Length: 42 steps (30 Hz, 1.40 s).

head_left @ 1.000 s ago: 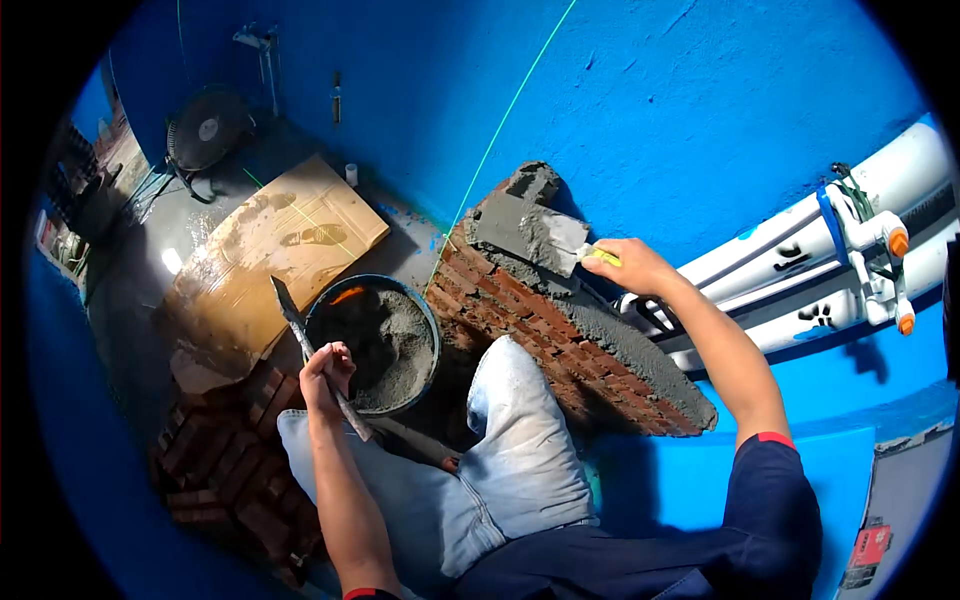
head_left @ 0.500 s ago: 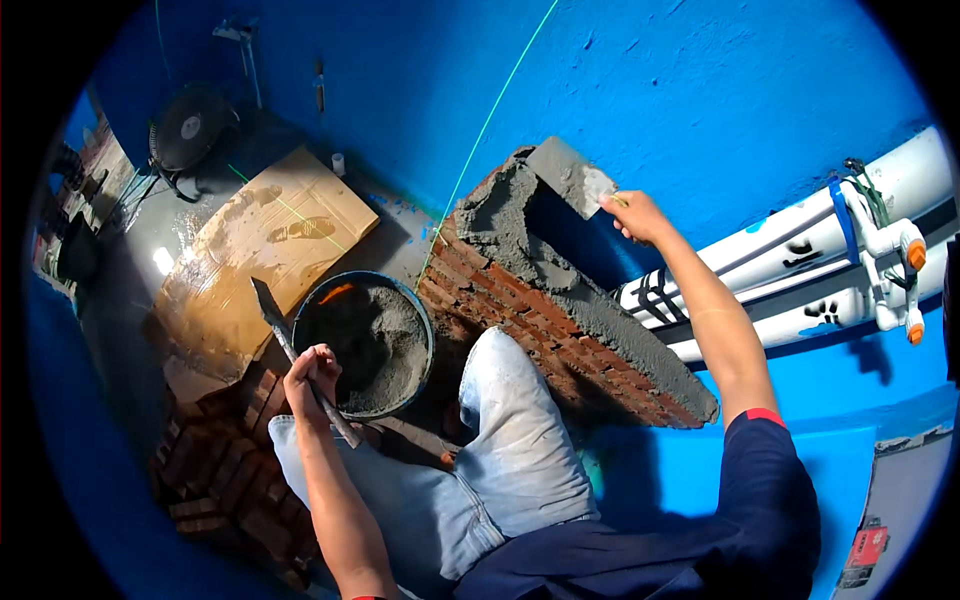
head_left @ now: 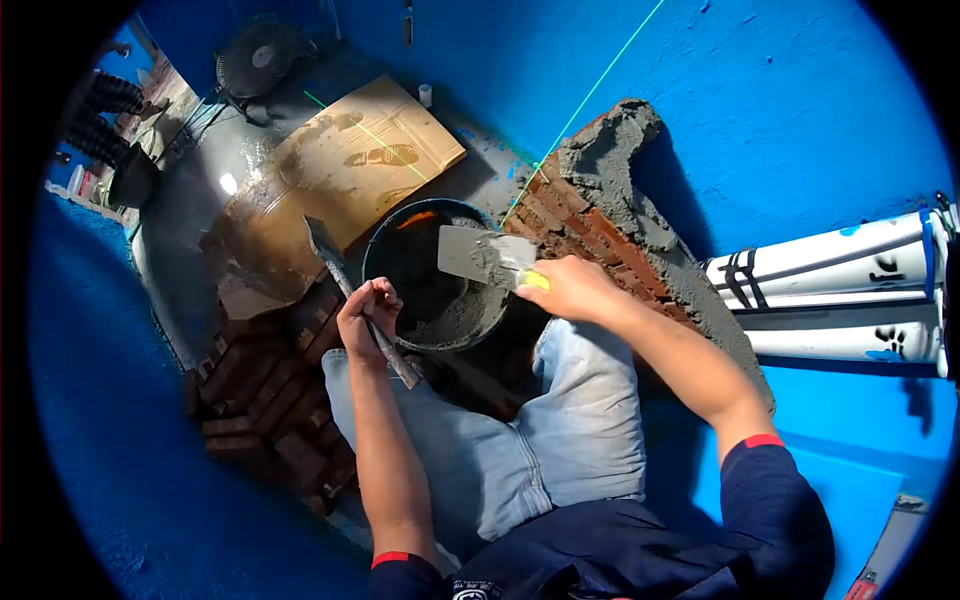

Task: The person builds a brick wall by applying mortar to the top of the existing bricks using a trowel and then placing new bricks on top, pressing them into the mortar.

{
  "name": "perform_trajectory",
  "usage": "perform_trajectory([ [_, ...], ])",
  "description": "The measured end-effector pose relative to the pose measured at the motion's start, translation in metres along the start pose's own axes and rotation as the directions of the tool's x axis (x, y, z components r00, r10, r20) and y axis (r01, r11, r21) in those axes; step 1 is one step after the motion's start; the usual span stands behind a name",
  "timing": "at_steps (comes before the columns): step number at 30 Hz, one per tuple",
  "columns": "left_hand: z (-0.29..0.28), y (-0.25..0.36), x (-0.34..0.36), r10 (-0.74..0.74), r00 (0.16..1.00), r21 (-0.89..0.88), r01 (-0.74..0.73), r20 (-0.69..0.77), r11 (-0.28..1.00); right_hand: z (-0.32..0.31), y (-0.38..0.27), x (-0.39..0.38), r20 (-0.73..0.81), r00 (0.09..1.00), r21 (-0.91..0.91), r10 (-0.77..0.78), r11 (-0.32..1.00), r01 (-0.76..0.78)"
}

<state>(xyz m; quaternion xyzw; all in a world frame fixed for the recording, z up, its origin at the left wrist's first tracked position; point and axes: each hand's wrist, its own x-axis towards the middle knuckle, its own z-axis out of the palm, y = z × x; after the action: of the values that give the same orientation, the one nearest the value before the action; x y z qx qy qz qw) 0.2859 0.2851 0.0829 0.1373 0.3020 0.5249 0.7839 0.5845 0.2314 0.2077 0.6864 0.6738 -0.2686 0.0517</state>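
Note:
My right hand [head_left: 572,288] is closed round the yellow handle of a trowel [head_left: 470,253]. The flat, rectangular blade carries smears of mortar and hangs over a dark bucket [head_left: 368,262]. Grey mortar [head_left: 455,318] lies inside the bucket, partly covered by the blade. Left of the bucket, my left hand [head_left: 370,312] grips a long, narrow-looking flat tool crusted with mortar [head_left: 326,248]. It appears almost edge-on, so its exact kind cannot be made out. To the right of the bucket stands a low brick wall [head_left: 600,235], topped with rough wet mortar [head_left: 605,165].
Loose bricks [head_left: 270,390] are piled left of my legs. Wet cardboard [head_left: 400,125] covers floor beyond the bucket, near a black fan [head_left: 262,58]. A green string [head_left: 600,78] runs up from the wall corner. White pipes [head_left: 830,262] lie at the right. A person [head_left: 105,115] is at far left.
My right hand has brought the trowel from the top of the brick wall leftward and down to over the bucket. My left hand keeps its tool beside the bucket. The whole view has shifted.

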Motion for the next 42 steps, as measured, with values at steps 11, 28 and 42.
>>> perform_trajectory([
  [11,-0.021,0.024,-0.017,0.102,0.994,-0.082,-0.105,-0.039,0.991,0.146,-0.056,0.097,0.189,0.974,0.217,0.123,0.963,-0.163],
  [28,-0.027,0.037,-0.013,0.244,0.97,-0.18,-0.238,0.013,0.954,0.06,0.016,-0.044,0.184,0.971,0.981,-0.151,-0.037,-0.191],
  [42,-0.011,0.014,0.001,0.16,0.985,-0.15,-0.149,0.062,0.977,-0.065,0.088,-0.024,-0.552,0.616,0.69,0.562,0.723,-0.042],
])
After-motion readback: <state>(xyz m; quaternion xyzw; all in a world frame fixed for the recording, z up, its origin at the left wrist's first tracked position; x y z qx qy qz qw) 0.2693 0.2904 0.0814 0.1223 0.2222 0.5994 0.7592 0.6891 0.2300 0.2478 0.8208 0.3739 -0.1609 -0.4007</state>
